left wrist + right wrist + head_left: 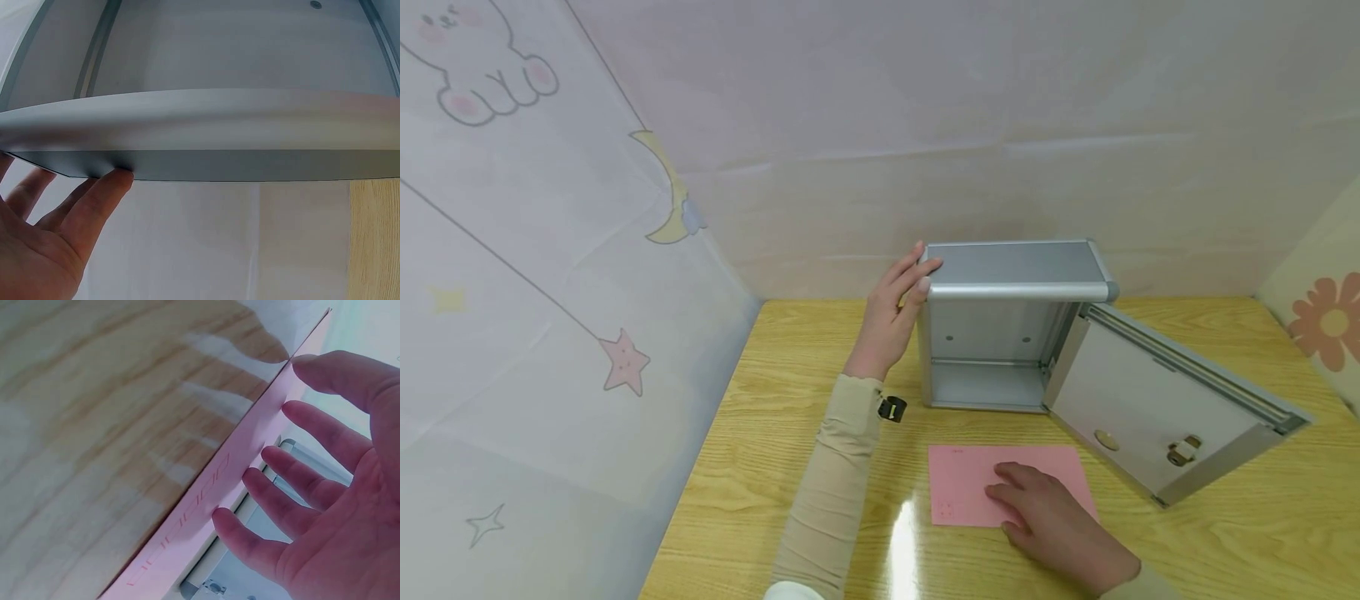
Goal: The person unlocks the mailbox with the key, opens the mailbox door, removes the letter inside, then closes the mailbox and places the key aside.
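A silver-grey metal mailbox (1015, 265) stands on the table with its door (1138, 387) swung out to the right, showing the bare inside. My left hand (889, 321) rests on the mailbox's top left corner, fingers spread over the edge; in the left wrist view its fingertips touch the dark top panel (250, 165). In front of the box a pink envelope (966, 483) with small red printed squares lies on the tabletop. Over its right part is my right hand (1060, 525), whose fingertips touch the envelope's face (206, 481) in the right wrist view.
The wood-grain table (745, 475) ends at a pale cloth backdrop (850, 200) behind and at the left. A lock (1183, 450) sits on the inner face of the door, which reaches out over the right side of the table.
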`<state>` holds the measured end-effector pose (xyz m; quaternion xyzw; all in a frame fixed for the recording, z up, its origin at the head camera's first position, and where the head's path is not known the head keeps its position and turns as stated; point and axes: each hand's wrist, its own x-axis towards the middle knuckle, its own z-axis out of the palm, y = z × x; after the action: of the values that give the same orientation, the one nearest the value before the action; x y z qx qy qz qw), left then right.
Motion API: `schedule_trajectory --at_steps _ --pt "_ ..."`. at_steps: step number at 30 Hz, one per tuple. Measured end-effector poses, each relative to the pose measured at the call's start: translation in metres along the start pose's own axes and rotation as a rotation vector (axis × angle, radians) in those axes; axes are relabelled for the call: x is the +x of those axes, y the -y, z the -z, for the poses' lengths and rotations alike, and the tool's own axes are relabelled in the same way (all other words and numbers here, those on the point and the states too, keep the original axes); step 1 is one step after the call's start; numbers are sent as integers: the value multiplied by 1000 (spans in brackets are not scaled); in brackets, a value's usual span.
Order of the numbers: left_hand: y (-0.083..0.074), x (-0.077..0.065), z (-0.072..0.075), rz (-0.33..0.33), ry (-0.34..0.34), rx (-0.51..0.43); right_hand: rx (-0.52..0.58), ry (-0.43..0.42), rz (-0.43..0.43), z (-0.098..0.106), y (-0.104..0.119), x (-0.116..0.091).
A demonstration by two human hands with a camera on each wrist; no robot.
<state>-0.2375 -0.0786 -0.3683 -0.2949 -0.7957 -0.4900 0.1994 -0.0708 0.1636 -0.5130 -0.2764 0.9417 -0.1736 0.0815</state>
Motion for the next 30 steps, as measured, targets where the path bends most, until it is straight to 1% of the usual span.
schedule_trajectory --at_steps 3,12,15,23,30 --pt "0 0 0 5 0 -2 2 -6 -2 0 0 1" --pt "-5 1 1 15 6 -22 -30 -119 68 -6 -9 9" --pt "-6 0 1 10 6 -20 -43 -139 83 -6 -12 14" --pt "0 0 0 1 -3 -6 -38 -140 59 -1 -14 25" --pt "-1 0 0 -7 -4 26 -25 -132 45 2 -15 29"
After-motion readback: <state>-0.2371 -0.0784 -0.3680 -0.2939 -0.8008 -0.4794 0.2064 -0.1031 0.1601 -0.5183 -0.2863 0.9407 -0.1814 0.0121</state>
